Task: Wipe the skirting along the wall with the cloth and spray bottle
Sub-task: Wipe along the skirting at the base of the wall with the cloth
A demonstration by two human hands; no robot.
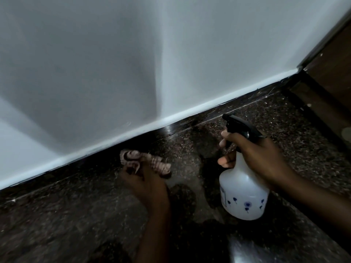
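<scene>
Granite skirting looked mostly unwiped; beside it my left hand clutched the cloth, my right hand the spray bottle.

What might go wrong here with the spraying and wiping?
The spray bottle in the right hand aims near where the white wall meets the dark skirting, so mist might streak the paint. Drips on the polished floor could turn slippery. The cloth is bunched in the left hand, so it may miss spots.
</scene>
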